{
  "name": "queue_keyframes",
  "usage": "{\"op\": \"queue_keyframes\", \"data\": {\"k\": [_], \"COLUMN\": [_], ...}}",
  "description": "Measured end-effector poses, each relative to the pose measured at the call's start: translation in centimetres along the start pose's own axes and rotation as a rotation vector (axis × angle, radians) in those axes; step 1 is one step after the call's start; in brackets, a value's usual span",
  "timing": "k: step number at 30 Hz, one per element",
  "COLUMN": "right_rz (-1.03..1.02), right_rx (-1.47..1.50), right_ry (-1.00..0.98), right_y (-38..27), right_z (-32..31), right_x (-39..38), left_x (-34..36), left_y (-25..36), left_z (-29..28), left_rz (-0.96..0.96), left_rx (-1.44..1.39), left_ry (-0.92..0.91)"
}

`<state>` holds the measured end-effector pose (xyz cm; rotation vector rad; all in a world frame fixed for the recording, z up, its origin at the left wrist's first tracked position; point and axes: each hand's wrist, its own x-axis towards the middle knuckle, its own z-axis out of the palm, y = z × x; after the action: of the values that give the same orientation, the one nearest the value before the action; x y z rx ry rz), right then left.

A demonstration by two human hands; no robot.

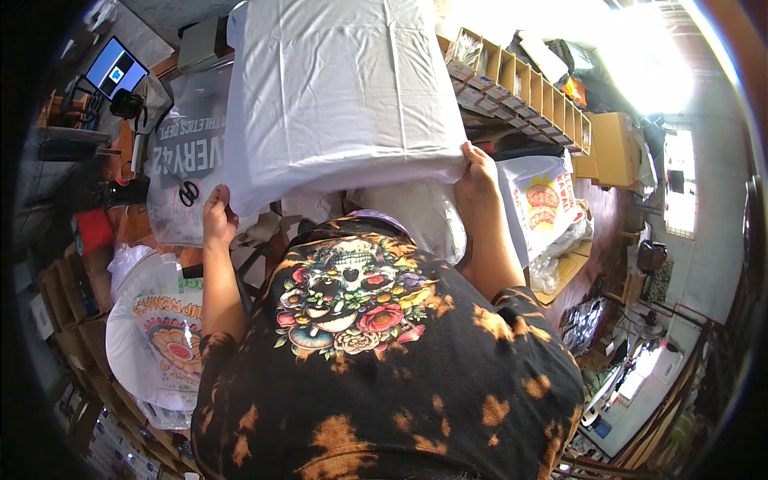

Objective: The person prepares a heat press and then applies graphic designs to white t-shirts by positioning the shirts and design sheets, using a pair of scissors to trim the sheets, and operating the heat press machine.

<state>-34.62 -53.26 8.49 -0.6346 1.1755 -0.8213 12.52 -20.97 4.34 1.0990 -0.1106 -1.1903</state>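
A white fabric piece (pixel 344 88), which looks like a plain garment, is spread wide in front of me with soft creases along it. My left hand (pixel 218 218) pinches its near left corner between thumb and fingers. On the opposite side my right hand (pixel 480 170) grips the near right corner. The near edge hangs between both hands, slightly sagging. The far end runs out of the top of the view. Below that edge lies crumpled clear plastic (pixel 416 210), partly hidden by the cloth and my chest.
Black-handled scissors (pixel 189 192) rest on a grey-printed sheet (pixel 188 120) at left. A monitor (pixel 116 68) stands far left. Behind the cloth's right side runs a row of cardboard bins (pixel 512 76), beside a cardboard box (pixel 616 148). White printed items (pixel 516 188) lie to the right.
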Motion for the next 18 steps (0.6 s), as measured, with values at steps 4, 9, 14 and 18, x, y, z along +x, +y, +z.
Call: {"op": "queue_keyframes", "data": {"k": [4, 9, 14, 18], "right_rz": [-0.009, 0.049, 0.295, 0.426], "right_rx": [-0.007, -0.105, -0.303, -0.034], "right_ry": [0.008, 0.02, -0.414, -0.578], "right_y": [0.6, 1.8, 1.2, -4.1], "right_z": [-1.0, -0.4, 1.0, 5.8], "right_x": [0.5, 1.0, 2.9, 7.5], "left_x": [-0.7, 1.0, 4.7, 10.2], "left_y": [-0.5, -3.8, -5.0, 4.6], "left_z": [2.9, -0.2, -0.3, 3.5], "left_rz": [0.019, -0.08, -0.172, -0.161], "left_rx": [-0.05, 0.04, 0.799, 0.14], "left_ry": [0.054, 0.077, 0.067, -0.21]}}
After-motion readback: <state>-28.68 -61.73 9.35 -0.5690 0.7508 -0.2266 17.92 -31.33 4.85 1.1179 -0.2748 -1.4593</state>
